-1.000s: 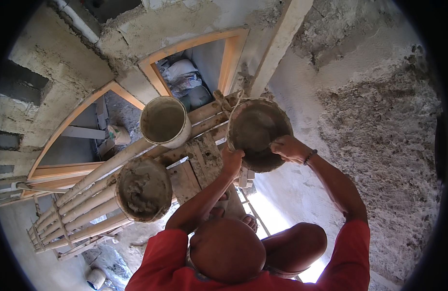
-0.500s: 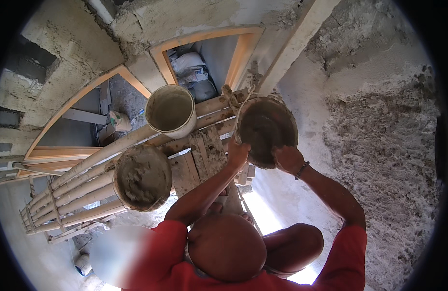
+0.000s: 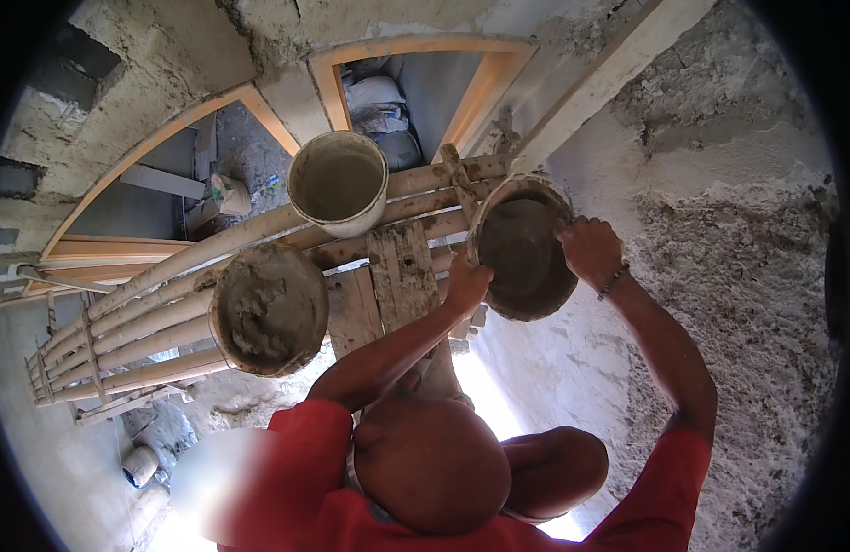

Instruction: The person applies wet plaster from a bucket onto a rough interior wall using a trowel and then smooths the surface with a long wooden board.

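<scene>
My left hand grips the round, grey, mortar-caked bucket rightward of it; right hand curls at opposite rim, hold unclear.

there are 3 round containers, 2 hands, 1 bracelet and 2 wood-framed openings.

Round, open bucket, its rim crusted with pale, dried mortar. The inner wall is dark grey-brown and smeared, with a dull coating over the bottom; its depth is hard to judge. The mouth faces upward toward the viewer, so most of the interior shows. The bucket lies at the right-hand end of the wooden poles, near the plastered wall.
</scene>
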{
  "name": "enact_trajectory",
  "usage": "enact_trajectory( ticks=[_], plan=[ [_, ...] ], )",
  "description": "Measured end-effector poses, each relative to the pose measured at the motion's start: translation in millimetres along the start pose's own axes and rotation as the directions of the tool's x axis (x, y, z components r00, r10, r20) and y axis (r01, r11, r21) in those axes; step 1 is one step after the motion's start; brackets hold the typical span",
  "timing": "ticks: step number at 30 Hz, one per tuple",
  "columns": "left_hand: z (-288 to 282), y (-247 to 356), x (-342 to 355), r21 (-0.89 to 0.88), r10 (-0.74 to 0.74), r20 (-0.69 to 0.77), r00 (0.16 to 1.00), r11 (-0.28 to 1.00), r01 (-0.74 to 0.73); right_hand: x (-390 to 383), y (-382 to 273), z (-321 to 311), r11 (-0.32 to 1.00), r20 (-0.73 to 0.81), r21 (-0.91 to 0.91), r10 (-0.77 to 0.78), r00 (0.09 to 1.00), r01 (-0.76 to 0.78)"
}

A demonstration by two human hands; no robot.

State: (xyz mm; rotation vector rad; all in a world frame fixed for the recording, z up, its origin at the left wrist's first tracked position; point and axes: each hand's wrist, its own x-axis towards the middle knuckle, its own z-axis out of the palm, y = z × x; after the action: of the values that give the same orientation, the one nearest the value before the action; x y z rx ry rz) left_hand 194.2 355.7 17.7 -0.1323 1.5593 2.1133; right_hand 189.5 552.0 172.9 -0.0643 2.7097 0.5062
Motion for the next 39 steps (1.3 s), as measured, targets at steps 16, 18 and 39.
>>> enact_trajectory(
  ticks=[16, 18, 39],
  plan=[
    [0, 8, -6, 0.110, -0.129, 0.013, 0.992, 0.986, 0.127, 2, -16, 7, 0.632, 0.645, 0.675, -0.257, 0.719, -0.380],
    [0, 12, -7, 0.141, -0.127, 0.019, 0.992, 0.982, 0.123, -10, -11, 25, 0.413, 0.550, 0.812, -0.302, 0.779, -0.413],
    [-3, -8, 10, 0.101, 0.073, -0.041, 0.997, 0.992, -0.069, -50, -21, -12, 0.942, 0.252, 0.256, -0.282, 0.926, 0.217]
  ],
)
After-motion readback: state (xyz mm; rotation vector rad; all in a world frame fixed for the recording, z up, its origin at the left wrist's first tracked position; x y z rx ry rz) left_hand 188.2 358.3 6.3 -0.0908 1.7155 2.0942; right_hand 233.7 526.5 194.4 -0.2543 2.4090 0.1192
